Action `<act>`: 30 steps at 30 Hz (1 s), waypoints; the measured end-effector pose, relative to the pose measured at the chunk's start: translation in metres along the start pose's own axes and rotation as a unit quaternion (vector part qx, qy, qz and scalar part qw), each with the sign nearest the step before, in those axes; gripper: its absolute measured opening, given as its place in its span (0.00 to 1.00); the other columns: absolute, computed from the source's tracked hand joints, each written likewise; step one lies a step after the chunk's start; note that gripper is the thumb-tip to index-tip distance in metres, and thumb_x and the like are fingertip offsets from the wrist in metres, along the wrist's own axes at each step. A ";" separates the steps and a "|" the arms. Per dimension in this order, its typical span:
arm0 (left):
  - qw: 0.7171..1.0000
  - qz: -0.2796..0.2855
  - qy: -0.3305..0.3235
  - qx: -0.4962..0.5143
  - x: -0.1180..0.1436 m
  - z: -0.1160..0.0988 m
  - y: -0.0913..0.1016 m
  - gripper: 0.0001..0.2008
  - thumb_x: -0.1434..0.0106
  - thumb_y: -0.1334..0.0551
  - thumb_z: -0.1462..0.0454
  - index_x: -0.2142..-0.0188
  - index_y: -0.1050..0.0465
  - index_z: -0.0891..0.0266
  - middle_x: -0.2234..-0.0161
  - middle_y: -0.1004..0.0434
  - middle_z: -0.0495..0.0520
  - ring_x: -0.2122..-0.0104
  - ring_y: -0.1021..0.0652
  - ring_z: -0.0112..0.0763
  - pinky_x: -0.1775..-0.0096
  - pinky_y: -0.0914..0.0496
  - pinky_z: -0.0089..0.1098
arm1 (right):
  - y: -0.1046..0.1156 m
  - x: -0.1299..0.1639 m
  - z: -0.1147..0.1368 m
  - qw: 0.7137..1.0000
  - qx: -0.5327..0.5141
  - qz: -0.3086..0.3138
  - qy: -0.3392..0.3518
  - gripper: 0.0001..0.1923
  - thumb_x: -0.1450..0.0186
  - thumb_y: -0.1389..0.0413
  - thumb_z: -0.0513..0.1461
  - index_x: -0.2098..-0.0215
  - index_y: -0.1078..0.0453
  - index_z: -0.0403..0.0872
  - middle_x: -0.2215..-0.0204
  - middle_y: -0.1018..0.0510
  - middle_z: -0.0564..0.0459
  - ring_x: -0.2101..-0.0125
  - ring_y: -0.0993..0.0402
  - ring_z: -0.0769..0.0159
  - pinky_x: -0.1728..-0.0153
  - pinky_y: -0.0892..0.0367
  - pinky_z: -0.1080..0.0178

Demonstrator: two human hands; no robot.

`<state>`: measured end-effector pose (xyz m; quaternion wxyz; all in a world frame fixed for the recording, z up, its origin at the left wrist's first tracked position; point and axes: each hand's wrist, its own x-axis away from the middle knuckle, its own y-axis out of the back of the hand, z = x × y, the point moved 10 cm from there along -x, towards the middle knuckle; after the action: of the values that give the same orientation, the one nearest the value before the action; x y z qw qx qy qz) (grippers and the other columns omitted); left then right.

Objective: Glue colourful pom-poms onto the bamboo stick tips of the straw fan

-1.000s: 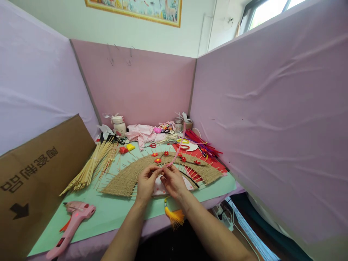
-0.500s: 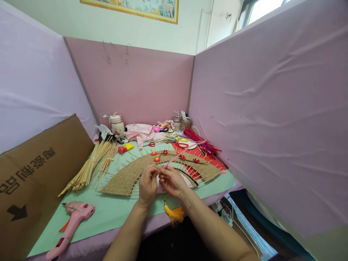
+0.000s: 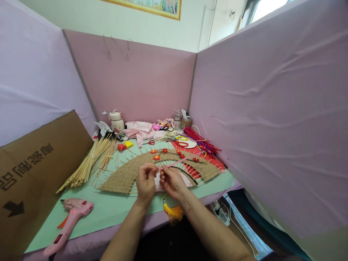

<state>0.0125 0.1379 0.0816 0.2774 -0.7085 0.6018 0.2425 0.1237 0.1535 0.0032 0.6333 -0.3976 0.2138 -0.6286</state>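
Observation:
A thin pink pipe cleaner (image 3: 185,158) runs from my fingers up to the right. My left hand (image 3: 146,182) pinches its near end, and my right hand (image 3: 172,181) grips it just beside, fingertips closed. Beneath both hands lies a fan (image 3: 119,180) of twine woven over thin sticks, decorated with red flowers (image 3: 165,150) on a dark branch. A white patterned piece (image 3: 187,180) with a dark edge fills the fan's lower middle, partly hidden by my hands. From the fan's bottom a yellow tassel (image 3: 173,213) hangs over the table edge.
A pink glue gun (image 3: 71,222) with a lit red light lies front left. Bamboo sticks (image 3: 87,163) are heaped near a cardboard box (image 3: 40,177). Behind the fan are red scissors (image 3: 181,144), pipe cleaners (image 3: 202,140), cloth (image 3: 140,131) and a white bottle (image 3: 117,123).
My hands have drawn slightly apart, showing a short stretch of the pink pipe cleaner between them. Its far end has swung lower. The view has shifted a little.

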 end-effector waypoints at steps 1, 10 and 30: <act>1.000 -0.001 -0.004 0.007 0.000 -0.002 0.000 0.03 0.33 0.41 0.65 0.65 0.34 0.60 0.67 0.27 0.50 0.75 0.30 0.23 0.72 0.32 0.27 | 0.000 0.000 -0.002 1.000 0.005 -0.001 -0.002 0.18 0.49 0.28 0.42 0.77 0.33 0.43 0.83 0.27 0.59 0.83 0.36 0.79 0.82 0.39 0.74; 0.999 -0.038 -0.032 -0.002 -0.002 -0.009 0.007 0.04 0.33 0.42 0.65 0.65 0.36 0.61 0.68 0.28 0.49 0.74 0.28 0.23 0.69 0.31 0.27 | -0.005 0.003 -0.011 1.000 0.027 0.009 0.010 0.20 0.51 0.29 0.46 0.76 0.33 0.44 0.86 0.32 0.61 0.85 0.44 0.79 0.84 0.48 0.73; 0.998 -0.070 -0.001 -0.001 -0.005 -0.004 0.015 0.05 0.35 0.39 0.65 0.66 0.35 0.62 0.68 0.26 0.51 0.73 0.27 0.23 0.69 0.31 0.26 | -0.004 0.006 -0.015 0.999 0.026 -0.003 0.022 0.19 0.49 0.30 0.45 0.77 0.35 0.45 0.86 0.34 0.62 0.85 0.47 0.79 0.83 0.51 0.72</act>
<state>-0.0027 0.1373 0.0863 0.2932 -0.7493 0.5500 0.2239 0.1100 0.1443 -0.0014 0.6369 -0.3676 0.2103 -0.6442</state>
